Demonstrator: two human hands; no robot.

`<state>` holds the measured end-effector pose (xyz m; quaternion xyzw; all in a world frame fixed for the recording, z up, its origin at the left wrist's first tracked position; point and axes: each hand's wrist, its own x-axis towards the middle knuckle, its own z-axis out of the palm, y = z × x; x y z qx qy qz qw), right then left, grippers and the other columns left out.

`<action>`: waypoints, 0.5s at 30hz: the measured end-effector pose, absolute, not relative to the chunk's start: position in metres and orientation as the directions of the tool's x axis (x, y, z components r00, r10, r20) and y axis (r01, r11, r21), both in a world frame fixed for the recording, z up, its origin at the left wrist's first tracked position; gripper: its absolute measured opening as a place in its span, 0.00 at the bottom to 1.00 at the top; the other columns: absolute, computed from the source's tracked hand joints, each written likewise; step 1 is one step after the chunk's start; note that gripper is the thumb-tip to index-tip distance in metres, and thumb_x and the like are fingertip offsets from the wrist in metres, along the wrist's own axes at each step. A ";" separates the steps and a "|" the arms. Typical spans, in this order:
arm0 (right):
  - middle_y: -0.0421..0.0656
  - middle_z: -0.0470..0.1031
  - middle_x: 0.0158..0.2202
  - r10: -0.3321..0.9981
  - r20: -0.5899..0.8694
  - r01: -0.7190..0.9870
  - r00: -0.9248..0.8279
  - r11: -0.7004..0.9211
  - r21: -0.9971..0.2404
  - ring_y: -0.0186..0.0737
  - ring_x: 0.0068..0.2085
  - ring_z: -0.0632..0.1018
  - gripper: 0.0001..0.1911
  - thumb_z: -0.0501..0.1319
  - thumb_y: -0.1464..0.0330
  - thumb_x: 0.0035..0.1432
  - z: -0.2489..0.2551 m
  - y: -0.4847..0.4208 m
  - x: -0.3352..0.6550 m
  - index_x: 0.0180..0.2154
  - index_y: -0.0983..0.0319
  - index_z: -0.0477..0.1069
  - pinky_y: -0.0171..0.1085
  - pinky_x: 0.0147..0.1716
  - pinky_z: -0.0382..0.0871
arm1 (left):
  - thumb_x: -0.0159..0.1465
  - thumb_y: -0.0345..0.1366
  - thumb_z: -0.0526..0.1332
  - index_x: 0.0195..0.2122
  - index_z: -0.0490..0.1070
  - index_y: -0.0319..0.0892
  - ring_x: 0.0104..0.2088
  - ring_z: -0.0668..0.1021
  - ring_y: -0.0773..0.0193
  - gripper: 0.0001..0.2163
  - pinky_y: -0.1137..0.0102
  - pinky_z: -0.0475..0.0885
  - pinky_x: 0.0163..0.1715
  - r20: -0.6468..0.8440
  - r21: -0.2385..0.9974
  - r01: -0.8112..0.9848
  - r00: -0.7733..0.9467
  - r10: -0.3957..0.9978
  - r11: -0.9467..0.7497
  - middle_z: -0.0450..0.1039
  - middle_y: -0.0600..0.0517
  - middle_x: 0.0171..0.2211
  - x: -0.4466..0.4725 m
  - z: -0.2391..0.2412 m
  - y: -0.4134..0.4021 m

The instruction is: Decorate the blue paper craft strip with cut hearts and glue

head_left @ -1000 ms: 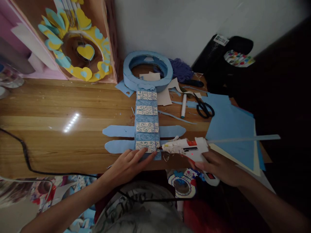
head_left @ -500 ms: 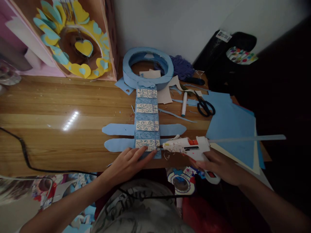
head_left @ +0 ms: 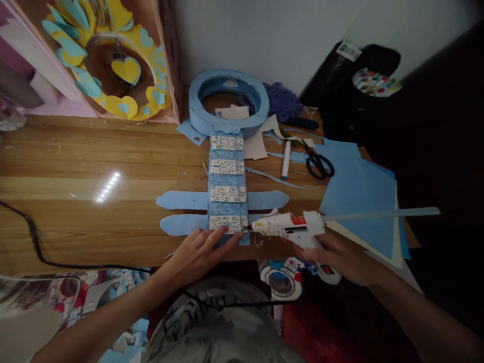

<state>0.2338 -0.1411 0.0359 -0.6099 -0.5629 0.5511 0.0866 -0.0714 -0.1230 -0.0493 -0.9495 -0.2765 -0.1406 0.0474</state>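
Holding the white plastic glue gun (head_left: 289,225) level, I apply its nozzle at the right edge of the long blue paper strip with cream patterned panels (head_left: 228,193), beside the lowest panel. My right hand (head_left: 336,254) is wrapped around the gun's handle; my left hand (head_left: 200,251) lies palm down over the strip's near end, fingertips slightly apart, pressing on it rather than pinching it. For a clean result, I should hold the strip flat, rest the nozzle lightly, and meter the glue in small amounts; whether any is flowing I cannot tell. The nearest left fingertip is just beside the nozzle, so I judge a burn to be the main hazard. Fine pale strands (head_left: 259,241) hang below the nozzle and should be cleared before they stick to the decoration. The strip lies on the brown wooden table (head_left: 56,176), in front of me, its far end meeting a blue oval paper ring (head_left: 195,107). Blue scrollwork bands alternate with cream panels bearing dark curls, and a thin purplish line runs lengthwise near the right edge. Two light blue paper bands with tapered ends (head_left: 266,201) (head_left: 177,225) cross the strip's lower part, projecting from its sides.
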 end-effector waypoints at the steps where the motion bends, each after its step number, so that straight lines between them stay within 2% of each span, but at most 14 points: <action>1: 0.41 0.69 0.24 0.783 -0.573 0.593 -0.244 -0.347 -0.727 0.40 0.26 0.70 0.20 0.57 0.51 0.52 0.036 -0.141 0.233 0.33 0.60 0.73 0.36 0.26 0.66 | 0.66 0.27 0.50 0.63 0.55 0.46 0.42 0.71 0.62 0.24 0.69 0.67 0.43 0.297 -0.013 0.540 0.806 0.513 -0.841 0.68 0.45 0.47 -0.071 -0.050 -0.123; 5: 0.40 0.69 0.23 0.794 -0.568 0.617 -0.216 -0.340 -0.710 0.40 0.27 0.71 0.20 0.56 0.50 0.53 0.037 -0.143 0.232 0.30 0.59 0.73 0.36 0.26 0.66 | 0.66 0.27 0.49 0.64 0.54 0.45 0.42 0.71 0.62 0.24 0.68 0.67 0.43 0.315 -0.015 0.547 0.797 0.515 -0.837 0.67 0.44 0.47 -0.070 -0.054 -0.123; 10: 0.39 0.68 0.22 0.814 -0.566 0.686 -0.130 -0.338 -0.644 0.37 0.24 0.69 0.18 0.57 0.51 0.53 0.045 -0.146 0.226 0.27 0.60 0.70 0.34 0.23 0.64 | 0.66 0.28 0.49 0.62 0.57 0.44 0.42 0.70 0.62 0.22 0.68 0.66 0.42 0.340 -0.003 0.536 0.794 0.504 -0.844 0.67 0.44 0.47 -0.070 -0.053 -0.123; 15: 0.40 0.69 0.23 0.811 -0.576 0.704 -0.101 -0.351 -0.617 0.37 0.23 0.70 0.17 0.57 0.52 0.53 0.054 -0.146 0.219 0.26 0.60 0.68 0.34 0.22 0.63 | 0.66 0.27 0.51 0.62 0.57 0.45 0.42 0.70 0.62 0.23 0.69 0.65 0.43 0.304 -0.004 0.544 0.800 0.518 -0.839 0.66 0.44 0.48 -0.071 -0.052 -0.123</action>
